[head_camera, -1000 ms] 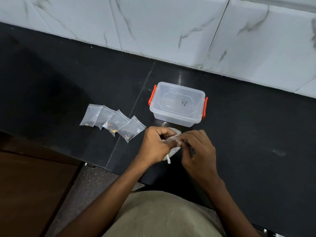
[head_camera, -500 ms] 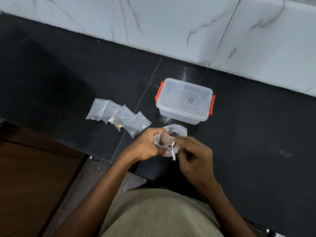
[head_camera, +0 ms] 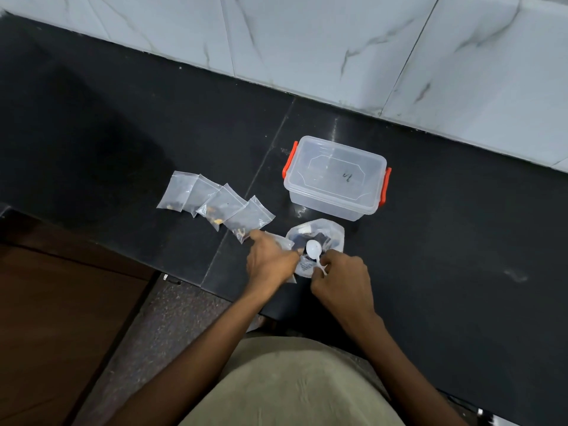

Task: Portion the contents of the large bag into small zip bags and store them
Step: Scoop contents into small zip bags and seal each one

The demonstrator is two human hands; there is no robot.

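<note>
On the black counter [head_camera: 461, 241], the left hand [head_camera: 270, 262] pinches a small zip bag [head_camera: 281, 241]; at its three o'clock, the right hand [head_camera: 341, 282] pinches a white spoon [head_camera: 315, 252] over the big bag [head_camera: 319, 233].

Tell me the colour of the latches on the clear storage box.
Orange-red: the latches clip both short ends of the lidded box, seen in the head view.

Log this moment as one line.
left hand: holds small clear zip bag | right hand: pinches white plastic spoon over large clear bag | lidded clear box: shut
</note>
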